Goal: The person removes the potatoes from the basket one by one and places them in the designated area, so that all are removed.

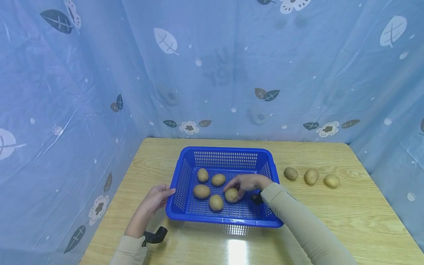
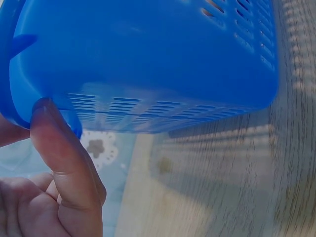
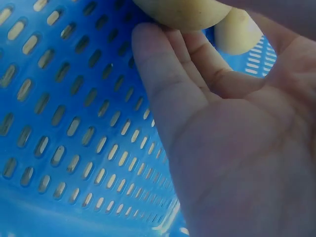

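Observation:
A blue plastic basket (image 1: 222,221) with slotted walls stands on the table, with several potatoes (image 1: 201,191) inside. My left hand (image 1: 155,198) pinches the basket's left rim; in the left wrist view its thumb (image 2: 64,153) presses the rim from outside. Reaching in over the right side, my right hand (image 1: 246,183) holds a potato (image 1: 232,195) between thumb and fingers, low in the basket. From the right wrist, the held potato (image 3: 185,12) shows above the fingertips, partly cut off, with another potato (image 3: 239,32) behind it.
On the wooden table (image 1: 347,213), three potatoes (image 1: 311,176) lie in a row to the right of the basket. A blue curtain (image 1: 212,73) with leaf and flower prints hangs along the back and both sides.

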### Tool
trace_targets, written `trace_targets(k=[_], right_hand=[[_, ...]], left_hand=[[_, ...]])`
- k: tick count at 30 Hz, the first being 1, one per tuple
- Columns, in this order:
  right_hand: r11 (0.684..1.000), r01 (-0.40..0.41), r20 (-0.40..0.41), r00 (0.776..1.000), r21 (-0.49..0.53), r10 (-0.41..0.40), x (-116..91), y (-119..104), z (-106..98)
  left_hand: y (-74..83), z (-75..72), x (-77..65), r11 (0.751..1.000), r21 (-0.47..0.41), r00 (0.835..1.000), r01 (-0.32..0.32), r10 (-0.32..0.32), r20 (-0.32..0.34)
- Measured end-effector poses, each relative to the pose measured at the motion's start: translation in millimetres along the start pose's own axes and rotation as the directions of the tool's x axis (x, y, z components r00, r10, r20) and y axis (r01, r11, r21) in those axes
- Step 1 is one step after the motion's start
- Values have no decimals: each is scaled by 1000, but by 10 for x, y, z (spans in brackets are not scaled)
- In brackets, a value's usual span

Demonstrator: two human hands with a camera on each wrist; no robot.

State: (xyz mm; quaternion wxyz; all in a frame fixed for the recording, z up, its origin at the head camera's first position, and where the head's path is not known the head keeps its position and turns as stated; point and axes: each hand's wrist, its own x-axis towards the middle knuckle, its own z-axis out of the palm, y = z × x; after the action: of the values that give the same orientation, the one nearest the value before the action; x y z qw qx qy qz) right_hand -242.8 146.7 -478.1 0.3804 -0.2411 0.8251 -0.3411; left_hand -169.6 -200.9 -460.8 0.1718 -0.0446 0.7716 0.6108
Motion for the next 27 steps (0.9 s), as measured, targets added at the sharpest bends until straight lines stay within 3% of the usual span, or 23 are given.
trace_targets(k=[27], right_hand=[[1000, -29, -11, 1000, 1, 29, -25, -50, 27]], left_hand=[[-26, -10, 5, 1000, 6, 1000, -2, 2, 5]])
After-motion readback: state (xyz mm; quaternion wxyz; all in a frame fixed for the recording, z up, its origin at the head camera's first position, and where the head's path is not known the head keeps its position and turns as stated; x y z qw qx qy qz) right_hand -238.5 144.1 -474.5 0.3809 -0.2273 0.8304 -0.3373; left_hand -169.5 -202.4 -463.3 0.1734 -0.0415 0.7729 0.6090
